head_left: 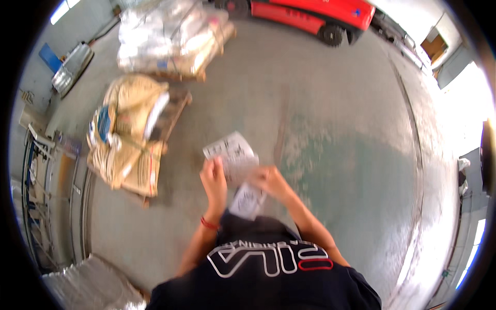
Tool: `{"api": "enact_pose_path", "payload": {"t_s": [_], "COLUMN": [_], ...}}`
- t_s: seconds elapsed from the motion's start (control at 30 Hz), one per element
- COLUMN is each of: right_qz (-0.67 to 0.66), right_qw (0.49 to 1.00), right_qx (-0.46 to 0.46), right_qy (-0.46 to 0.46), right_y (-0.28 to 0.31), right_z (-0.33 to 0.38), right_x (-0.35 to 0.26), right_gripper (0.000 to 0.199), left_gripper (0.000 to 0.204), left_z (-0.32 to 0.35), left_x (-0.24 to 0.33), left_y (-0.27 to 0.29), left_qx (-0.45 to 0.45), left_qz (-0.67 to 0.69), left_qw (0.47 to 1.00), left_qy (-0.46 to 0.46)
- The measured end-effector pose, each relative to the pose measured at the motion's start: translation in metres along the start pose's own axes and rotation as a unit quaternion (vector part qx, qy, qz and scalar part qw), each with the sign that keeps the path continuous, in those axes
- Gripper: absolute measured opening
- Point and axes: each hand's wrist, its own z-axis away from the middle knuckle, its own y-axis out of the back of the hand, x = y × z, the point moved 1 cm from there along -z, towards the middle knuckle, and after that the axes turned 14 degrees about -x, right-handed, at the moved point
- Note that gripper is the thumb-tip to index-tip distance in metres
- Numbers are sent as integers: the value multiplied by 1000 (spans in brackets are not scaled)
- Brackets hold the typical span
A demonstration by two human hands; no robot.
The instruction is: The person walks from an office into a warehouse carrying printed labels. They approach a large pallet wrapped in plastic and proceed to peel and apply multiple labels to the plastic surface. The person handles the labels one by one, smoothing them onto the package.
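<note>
The left hand [213, 178] pinches the upper printed sheet [230, 146] near its lower left corner, thumb on top. That corner grip is slight, so the paper could sag, crease or slip free if tugged from the other side. Below and to its right, the lower printed sheet [248, 202] hangs just in front of the dark shirt [268, 268]; what supports it is hidden, and a loose hold might let it drop to the floor [351, 170]. The right hand [271, 182] is beside the papers, its fingers too smeared (motion, most likely) to tell whether they grip; a hasty pull there could tear or scatter them.

Around, from the left: a metal rack [51, 196] by the wall, silvery sheeting [95, 284] at the lower corner, then tan sacks [129, 139] strapped on a wooden pallet [173, 116]. Farther off are a plastic-wrapped load [165, 36] and a red vehicle [310, 18]. The hands have nothing between them but paper; the sacks would block a step to the forward left.
</note>
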Motion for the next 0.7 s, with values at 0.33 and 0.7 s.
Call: {"api": "enact_pose_path", "payload": {"t_s": [0.33,0.7], "right_qz": [-103,-419], "right_qw": [993,904], "right_qx": [38,68], "right_qy": [-44,-51], "right_y": [214,469], "right_z": [-213,-484], "right_x": [63,131], "right_gripper": [19,17], "left_gripper": [18,28], "left_z": [-306,-649], "left_x": [7,-34], "left_y": [-102,-241], "left_qx": [-227,-287], "left_qz": [60,-63], "left_qw": [972,934], "left_qy": [25,-204]}}
